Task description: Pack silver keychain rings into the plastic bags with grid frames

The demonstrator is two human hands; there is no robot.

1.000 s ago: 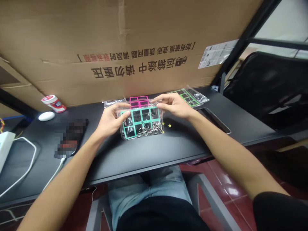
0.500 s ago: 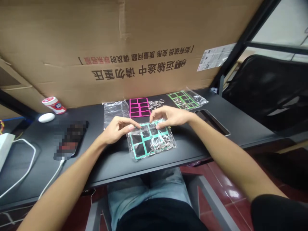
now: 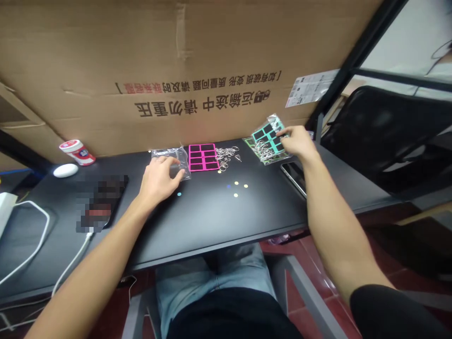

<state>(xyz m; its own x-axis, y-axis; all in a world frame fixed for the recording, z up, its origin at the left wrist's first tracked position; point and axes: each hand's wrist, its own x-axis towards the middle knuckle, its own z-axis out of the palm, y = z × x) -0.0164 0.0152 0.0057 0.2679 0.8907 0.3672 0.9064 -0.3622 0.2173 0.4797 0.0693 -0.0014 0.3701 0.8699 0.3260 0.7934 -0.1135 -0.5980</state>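
The teal grid packet [image 3: 269, 134] is right of the pink grid [image 3: 202, 157], on top of the green packet [image 3: 249, 142]. The right hand [image 3: 298, 141] pinches its edge. The left hand [image 3: 159, 178], thumb and fingers apart, is at the clear bag [image 3: 184, 162] left of the pink grid. A loose pinch could let the slippery teal grid packet slide.

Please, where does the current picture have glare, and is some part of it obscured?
In the head view, a soft sheen spreads across the black desk; also in the head view, small glints mark the clear plastic bag by the right hand; in this same head view, coarse pixelation covers most of the phone, so its screen cannot be read.
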